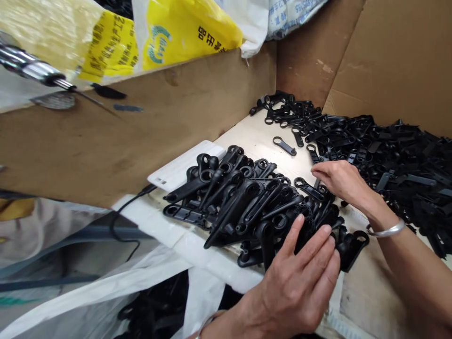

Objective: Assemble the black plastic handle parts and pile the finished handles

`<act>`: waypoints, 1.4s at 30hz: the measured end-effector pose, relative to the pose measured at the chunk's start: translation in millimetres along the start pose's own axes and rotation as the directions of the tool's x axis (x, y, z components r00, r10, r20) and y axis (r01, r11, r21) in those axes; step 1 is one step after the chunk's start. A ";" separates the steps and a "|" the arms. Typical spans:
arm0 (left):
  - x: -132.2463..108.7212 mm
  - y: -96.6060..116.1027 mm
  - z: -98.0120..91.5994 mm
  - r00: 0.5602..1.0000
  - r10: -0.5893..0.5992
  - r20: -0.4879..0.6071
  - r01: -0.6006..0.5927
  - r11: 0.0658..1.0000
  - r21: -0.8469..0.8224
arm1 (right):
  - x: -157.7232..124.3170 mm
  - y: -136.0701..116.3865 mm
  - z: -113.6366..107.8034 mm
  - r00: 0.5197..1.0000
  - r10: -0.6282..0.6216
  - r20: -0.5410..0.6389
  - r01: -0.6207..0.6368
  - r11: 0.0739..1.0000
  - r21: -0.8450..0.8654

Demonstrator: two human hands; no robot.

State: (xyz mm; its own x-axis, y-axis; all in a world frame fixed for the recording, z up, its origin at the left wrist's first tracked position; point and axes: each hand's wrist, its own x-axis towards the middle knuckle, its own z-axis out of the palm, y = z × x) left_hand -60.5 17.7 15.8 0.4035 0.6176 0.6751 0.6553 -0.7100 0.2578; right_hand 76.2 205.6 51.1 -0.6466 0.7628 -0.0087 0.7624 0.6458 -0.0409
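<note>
A heap of black plastic arm-shaped parts point(243, 202), many with a ring at one end, lies in front of me on a pale work surface. At the heap's near right side, my left hand point(300, 282) rests with fingers stretched out against the parts. Beyond it, my right hand point(341, 181) has its fingers pressed together at the heap's right edge, and what they grip, if anything, is hidden. Just left of those fingertips sits a flat black ring-ended part point(308, 188). A single similar part point(284, 146) lies apart, farther back.
A larger pile of black parts point(395, 165) fills the right, against cardboard walls point(391, 61). A white flat device point(187, 165) with a black cable point(115, 221) borders the heap. At upper left hangs a metal screwdriver-like tool point(38, 68). Below is a white bag point(205, 296) with black parts.
</note>
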 end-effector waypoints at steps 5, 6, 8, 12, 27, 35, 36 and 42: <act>-0.1 -2.3 -3.1 1.000 -0.001 -0.009 0.001 1.000 0.000 | 30.8 0.2 2.1 0.988 0.149 0.033 -0.143 0.980 -0.141; 0.0 -2.2 -2.9 1.000 0.001 -0.012 -0.001 1.000 -0.002 | 36.4 2.9 5.7 0.983 0.180 0.038 -0.173 0.976 -0.131; 0.0 -1.8 -2.4 1.000 0.002 -0.010 -0.002 1.000 -0.012 | 45.3 8.0 14.7 0.977 0.211 0.032 -0.207 0.974 -0.094; -1.0 -2.6 -4.1 1.000 0.008 -0.002 -0.008 1.000 -0.024 | 48.1 15.9 28.1 0.969 0.244 -0.039 -0.242 0.970 0.035; 14.9 20.9 4.6 0.823 -0.550 0.143 0.491 0.561 -0.666 | -126.2 14.3 -3.7 0.939 0.310 0.148 -0.161 0.017 0.987; 23.5 42.5 16.4 0.728 -0.565 0.388 0.527 0.100 -0.844 | -177.3 -2.0 7.3 0.967 0.146 0.210 -0.244 0.275 0.930; 23.7 44.0 14.9 0.717 -0.574 0.394 0.537 0.095 -0.838 | -172.5 7.2 6.6 0.967 0.207 0.148 -0.225 0.420 0.879; 22.5 45.0 21.4 0.669 -0.123 0.733 0.735 -0.034 -0.677 | -120.4 39.7 24.5 0.950 0.186 -0.251 -0.112 0.953 0.281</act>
State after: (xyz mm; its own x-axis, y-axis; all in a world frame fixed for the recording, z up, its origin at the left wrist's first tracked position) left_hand -8.2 6.9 27.8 0.6573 0.7487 -0.0862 -0.1580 0.2488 0.9556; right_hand 183.7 138.6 26.0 -0.4658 0.8530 0.2352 0.7921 0.5205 -0.3189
